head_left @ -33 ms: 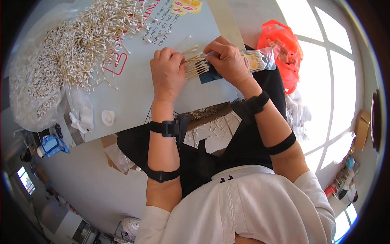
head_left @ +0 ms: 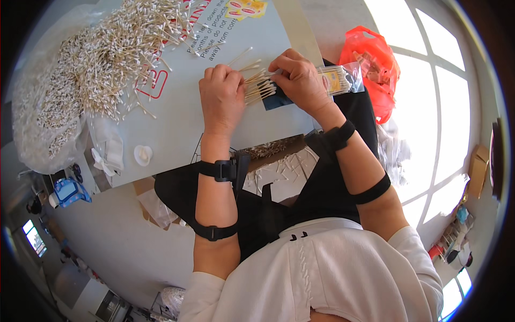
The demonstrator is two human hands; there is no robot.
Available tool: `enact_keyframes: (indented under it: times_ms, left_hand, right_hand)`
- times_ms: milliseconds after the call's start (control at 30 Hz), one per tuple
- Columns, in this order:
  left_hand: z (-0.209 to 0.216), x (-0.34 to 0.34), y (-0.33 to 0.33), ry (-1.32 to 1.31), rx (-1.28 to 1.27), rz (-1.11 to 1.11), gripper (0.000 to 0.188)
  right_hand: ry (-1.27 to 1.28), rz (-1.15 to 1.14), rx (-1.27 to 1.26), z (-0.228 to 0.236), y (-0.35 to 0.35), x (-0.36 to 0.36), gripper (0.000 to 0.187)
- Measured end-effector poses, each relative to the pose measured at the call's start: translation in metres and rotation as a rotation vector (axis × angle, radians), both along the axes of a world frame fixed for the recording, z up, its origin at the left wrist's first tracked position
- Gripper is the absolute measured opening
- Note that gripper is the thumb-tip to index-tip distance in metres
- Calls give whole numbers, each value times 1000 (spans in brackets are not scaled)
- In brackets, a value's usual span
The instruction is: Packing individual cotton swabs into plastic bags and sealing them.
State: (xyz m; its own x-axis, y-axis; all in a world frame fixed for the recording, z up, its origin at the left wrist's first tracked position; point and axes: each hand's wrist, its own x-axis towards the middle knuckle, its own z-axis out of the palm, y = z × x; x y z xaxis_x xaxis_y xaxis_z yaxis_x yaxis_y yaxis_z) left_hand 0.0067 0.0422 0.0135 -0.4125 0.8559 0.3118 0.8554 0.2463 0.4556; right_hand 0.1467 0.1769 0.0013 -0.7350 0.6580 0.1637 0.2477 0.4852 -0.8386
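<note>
A fanned bundle of cotton swabs (head_left: 260, 90) with white tips and pale sticks lies between my two hands above the table. My left hand (head_left: 221, 99) is closed round the left ends of the bundle; its fingertips are partly hidden. From the right, my right hand (head_left: 300, 80) pinches at the swabs' white tips with thumb and forefinger. A dark blue flat piece (head_left: 274, 102) shows under the right hand. Just beyond that hand lies a clear packet (head_left: 339, 80) of cotton swabs with a yellow label, at the table's right edge. One loose swab (head_left: 241, 56) lies above the bundle.
A large heap of loose cotton swabs (head_left: 107, 70) spills from a clear plastic bag (head_left: 32, 123) at the left of the table (head_left: 182, 123). Yellow labels (head_left: 245, 8) lie at the far edge. A white round piece (head_left: 143, 155) sits near the front edge. A red plastic bag (head_left: 370, 64) stands to the right.
</note>
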Motion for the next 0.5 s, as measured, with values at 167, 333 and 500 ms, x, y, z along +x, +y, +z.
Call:
enact_keyframes:
  times_ms: [167,333,500]
  left_hand:
    - [-1,7,-7,35,43,11,16]
    - [-1,14,-15,116,-6,-6,17]
    - [2,26,-10,147,6,97,40]
  right_hand:
    - [-21,35,99,-1,-2,-2,5]
    - [-66,49,162,-1,-2,-2,5]
    - [29,-25,63,-3,-5,-1,7]
